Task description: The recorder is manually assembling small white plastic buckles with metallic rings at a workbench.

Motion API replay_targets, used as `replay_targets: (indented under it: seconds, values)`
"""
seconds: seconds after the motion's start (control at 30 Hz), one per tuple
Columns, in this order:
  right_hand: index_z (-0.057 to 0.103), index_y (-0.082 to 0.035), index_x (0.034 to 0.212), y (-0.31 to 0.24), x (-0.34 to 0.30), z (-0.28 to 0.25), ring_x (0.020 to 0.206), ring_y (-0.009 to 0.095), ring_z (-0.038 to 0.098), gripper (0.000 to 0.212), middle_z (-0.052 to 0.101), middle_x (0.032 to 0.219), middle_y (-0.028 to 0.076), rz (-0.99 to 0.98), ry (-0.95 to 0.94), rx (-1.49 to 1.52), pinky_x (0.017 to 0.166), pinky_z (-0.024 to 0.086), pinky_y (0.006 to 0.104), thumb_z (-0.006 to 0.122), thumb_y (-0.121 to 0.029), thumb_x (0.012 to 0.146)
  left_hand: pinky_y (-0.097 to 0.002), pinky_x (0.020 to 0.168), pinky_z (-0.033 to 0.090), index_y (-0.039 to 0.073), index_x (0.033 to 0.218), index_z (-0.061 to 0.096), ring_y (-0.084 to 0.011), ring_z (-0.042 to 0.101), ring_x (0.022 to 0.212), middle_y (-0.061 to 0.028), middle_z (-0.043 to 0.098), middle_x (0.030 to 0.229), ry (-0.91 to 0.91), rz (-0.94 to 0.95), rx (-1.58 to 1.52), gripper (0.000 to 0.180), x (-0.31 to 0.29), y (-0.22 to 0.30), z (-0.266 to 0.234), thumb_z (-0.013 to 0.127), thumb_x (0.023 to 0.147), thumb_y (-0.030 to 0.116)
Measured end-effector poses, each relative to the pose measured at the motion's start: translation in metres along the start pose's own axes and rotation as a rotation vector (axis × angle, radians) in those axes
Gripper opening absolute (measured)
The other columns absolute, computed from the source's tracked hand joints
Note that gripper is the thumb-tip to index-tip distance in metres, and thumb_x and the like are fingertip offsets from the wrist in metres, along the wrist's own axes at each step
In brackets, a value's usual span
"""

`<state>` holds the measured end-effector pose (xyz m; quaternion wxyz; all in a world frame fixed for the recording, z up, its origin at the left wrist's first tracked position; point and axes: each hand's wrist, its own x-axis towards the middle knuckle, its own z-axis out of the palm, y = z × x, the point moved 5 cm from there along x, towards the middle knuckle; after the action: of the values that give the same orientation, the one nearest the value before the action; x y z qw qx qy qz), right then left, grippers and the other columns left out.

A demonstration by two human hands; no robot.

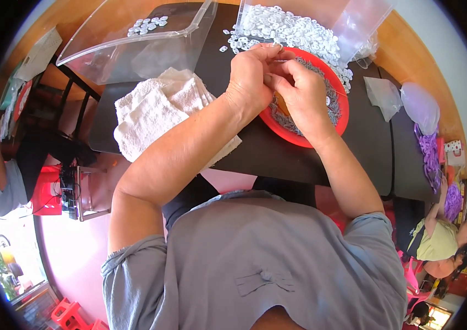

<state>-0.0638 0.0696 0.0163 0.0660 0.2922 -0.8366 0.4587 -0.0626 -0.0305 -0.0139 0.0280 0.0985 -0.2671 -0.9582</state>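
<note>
Both hands meet over a red dish [321, 140] of small grey pieces [336, 102] on the dark table [255, 151]: the left hand [252, 77] is curled with its fingertips pressed together, seemingly pinching a tiny piece too small to make out, and the right hand [299, 93] touches it, fingers bunched the same way. Left of them lies a white towel [153, 113]. Farther off, a heap of white rings [294, 30] spills from a clear bin [354, 22], and a clear tray [134, 44] holds a few more.
</note>
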Motion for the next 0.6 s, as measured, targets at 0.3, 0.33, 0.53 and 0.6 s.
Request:
replay_targets:
  seconds: [0.3, 0.33, 0.53, 0.6]
  values:
    - [0.063, 0.002, 0.094, -0.002, -0.001, 0.000, 0.081, 0.011, 0.061, 0.009, 0.068, 0.087, 0.005, -0.082, -0.059, 0.090, 0.075, 0.049, 0.0260, 0.063, 0.001, 0.085, -0.0329, 0.075, 0.049, 0.003, 0.088, 0.056, -0.0212, 0.058, 0.077, -0.0107, 0.061, 0.086, -0.016, -0.002, 0.016, 0.003, 0.000, -0.006, 0.002, 0.055, 0.087, 0.005]
    - [0.063, 0.002, 0.094, 0.000, -0.001, 0.001, 0.082, 0.011, 0.061, 0.008, 0.067, 0.087, 0.004, -0.079, -0.088, 0.098, 0.075, 0.049, 0.0261, 0.062, 0.000, 0.086, -0.0320, 0.072, 0.049, 0.002, 0.086, 0.057, -0.0209, 0.058, 0.073, -0.0104, 0.061, 0.083, -0.006, -0.009, 0.030, 0.003, 0.000, -0.006, 0.002, 0.055, 0.087, 0.004]
    - [0.067, -0.003, 0.096, 0.020, 0.006, -0.030, 0.072, 0.008, 0.058, 0.016, 0.065, 0.083, 0.001, 0.289, -0.086, 0.555, 0.063, 0.038, 0.0214, 0.062, -0.016, 0.090, -0.0306, 0.065, 0.049, -0.002, 0.079, 0.060, -0.0181, 0.060, 0.067, -0.0094, 0.062, 0.073, -0.023, 0.277, 0.295, 0.011, 0.002, 0.008, 0.002, 0.060, 0.085, 0.007]
    - [0.067, -0.002, 0.096, 0.031, 0.009, -0.040, 0.071, 0.010, 0.059, 0.016, 0.065, 0.082, 0.002, 0.334, -0.052, 0.568, 0.063, 0.039, 0.0220, 0.061, -0.016, 0.090, -0.0299, 0.064, 0.049, -0.002, 0.080, 0.060, -0.0172, 0.060, 0.067, -0.0094, 0.062, 0.073, -0.050, 0.279, 0.391, 0.011, 0.000, 0.008, 0.003, 0.061, 0.084, 0.008]
